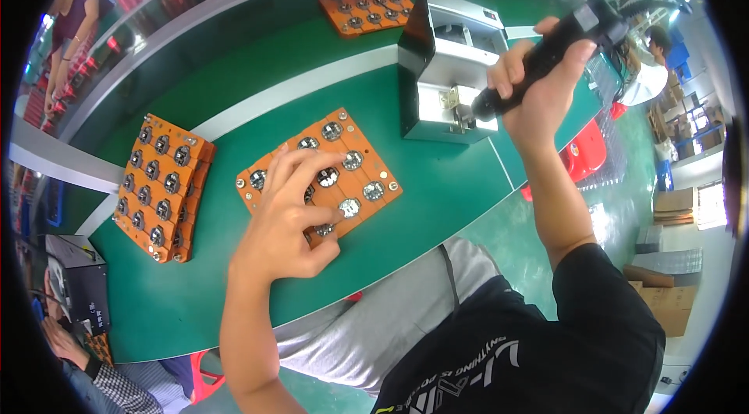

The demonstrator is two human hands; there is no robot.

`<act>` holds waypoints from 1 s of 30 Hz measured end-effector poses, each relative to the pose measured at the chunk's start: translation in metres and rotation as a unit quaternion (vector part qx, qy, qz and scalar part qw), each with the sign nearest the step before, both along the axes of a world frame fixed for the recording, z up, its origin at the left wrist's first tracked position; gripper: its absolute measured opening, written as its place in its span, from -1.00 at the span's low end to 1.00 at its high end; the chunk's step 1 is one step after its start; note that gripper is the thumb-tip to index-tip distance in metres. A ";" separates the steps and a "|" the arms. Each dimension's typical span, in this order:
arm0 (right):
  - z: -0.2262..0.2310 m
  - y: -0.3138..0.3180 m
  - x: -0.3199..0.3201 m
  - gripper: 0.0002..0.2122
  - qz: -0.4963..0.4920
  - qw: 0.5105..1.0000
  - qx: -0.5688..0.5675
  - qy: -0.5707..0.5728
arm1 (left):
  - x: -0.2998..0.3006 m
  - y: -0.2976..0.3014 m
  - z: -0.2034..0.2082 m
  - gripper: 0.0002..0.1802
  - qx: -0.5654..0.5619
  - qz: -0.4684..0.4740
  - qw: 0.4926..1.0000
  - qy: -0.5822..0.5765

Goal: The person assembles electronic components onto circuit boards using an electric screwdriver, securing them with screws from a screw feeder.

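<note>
Gripping a black driver [555, 49] in our right hand [544, 98], we point its tip leftward at a small metal block [462, 95] in the open metal box [446, 71]. Our fingers and thumb are closed around the driver's body, and a cable runs from its rear end. The tip is right by the block; we cannot tell whether the two touch.

Our left hand [287, 233] is half open over an orange tray [374, 171], its fingers bent and parted, with the thumb below them. One fingertip is at a round part [353, 159] towards the tray's right side. We see nothing in this hand's hold, and cannot tell whether its fingertips press on the parts.

The tray lies flat on the green table [168, 305], in front of us and to the left of the metal box. It carries rows of round parts, some hidden under our hand. Well to its left we have a stack [173, 132] of similar trays, loaded too, and beyond the pale rail at the back sits a far tray [342, 22] with parts in rows.

At the table's left end stands a dark box [82, 281], with a co-worker's hand [66, 341] beside it. On our right, a red stool [591, 152] stands past the table's edge.
</note>
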State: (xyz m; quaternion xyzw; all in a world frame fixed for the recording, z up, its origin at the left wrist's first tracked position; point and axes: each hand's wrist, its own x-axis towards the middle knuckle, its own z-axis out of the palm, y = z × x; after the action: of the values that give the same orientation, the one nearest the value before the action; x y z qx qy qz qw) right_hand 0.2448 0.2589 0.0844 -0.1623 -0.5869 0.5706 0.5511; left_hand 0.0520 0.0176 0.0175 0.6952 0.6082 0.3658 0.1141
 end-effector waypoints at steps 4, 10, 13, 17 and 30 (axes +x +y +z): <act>-0.005 -0.020 -0.002 -0.32 0.059 0.998 -0.032 -0.002 | -0.002 -0.001 -0.004 -0.74 0.000 0.001 1.000 -0.011; -0.025 -0.081 -0.037 -0.15 0.247 0.959 -0.096 0.102 | -0.008 0.004 -0.008 -0.75 0.038 -0.022 0.998 -0.035; -0.032 -0.108 -0.059 -0.12 0.214 0.971 -0.102 0.024 | -0.010 0.002 -0.008 -0.73 0.044 -0.015 0.999 -0.017; -0.038 -0.116 -0.066 -0.13 0.206 0.973 -0.069 -0.072 | -0.011 0.000 -0.009 -0.73 0.042 -0.007 0.999 -0.031; -0.037 -0.116 -0.064 -0.13 0.219 0.971 -0.062 -0.076 | -0.008 -0.001 -0.010 -0.73 0.052 -0.011 0.998 -0.032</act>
State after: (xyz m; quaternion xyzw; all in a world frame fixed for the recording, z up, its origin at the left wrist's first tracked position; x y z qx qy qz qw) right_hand 0.1804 0.1432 0.0478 -0.1064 -0.6121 0.6985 0.3550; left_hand 0.0440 0.0164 0.0073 0.6948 0.5766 0.4177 0.1010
